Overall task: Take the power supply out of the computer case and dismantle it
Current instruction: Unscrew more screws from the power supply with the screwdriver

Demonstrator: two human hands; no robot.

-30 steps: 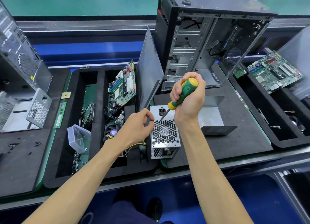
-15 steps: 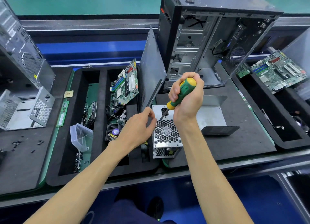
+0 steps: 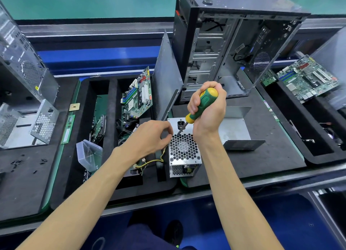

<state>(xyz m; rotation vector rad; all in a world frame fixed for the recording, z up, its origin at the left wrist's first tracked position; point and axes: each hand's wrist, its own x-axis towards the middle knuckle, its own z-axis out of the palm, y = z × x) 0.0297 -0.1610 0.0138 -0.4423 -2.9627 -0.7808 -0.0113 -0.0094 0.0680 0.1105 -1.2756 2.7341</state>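
Down on the table, the power supply (image 3: 184, 152) lies lengthwise toward us; right hand (image 3: 208, 107) fingers wrap the screwdriver (image 3: 201, 106), its tip slanting down-left onto the casing, left hand (image 3: 149, 137) fingers pinching beside it.

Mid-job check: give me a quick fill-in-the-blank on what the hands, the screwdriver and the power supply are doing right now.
1. The right hand grips a screwdriver with a green and ____ handle.
2. The screwdriver's tip meets the power supply just above its honeycomb ____ grille.
3. The left hand touches the power supply's ____ side.
4. The computer case behind stands ____.

Missing: yellow; fan; left; open
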